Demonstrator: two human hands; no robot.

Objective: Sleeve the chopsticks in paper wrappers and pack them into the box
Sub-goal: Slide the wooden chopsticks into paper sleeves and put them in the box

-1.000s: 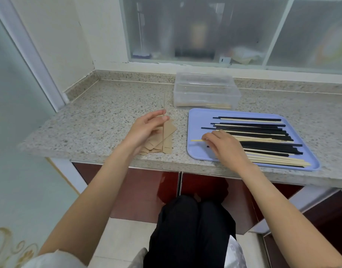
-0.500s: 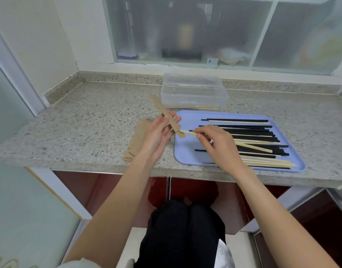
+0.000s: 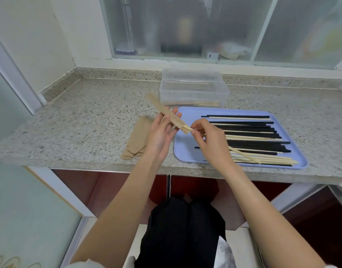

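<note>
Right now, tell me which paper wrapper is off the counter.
The paper wrapper in the left hand, slanted in the air as the right hand feeds light chopsticks into it. The other wrappers lie stacked flat on the counter.

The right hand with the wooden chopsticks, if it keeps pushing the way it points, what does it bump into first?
Probably the open mouth of the paper wrapper held by the left hand. The right hand pinches the wooden chopsticks, tips right there.
</note>
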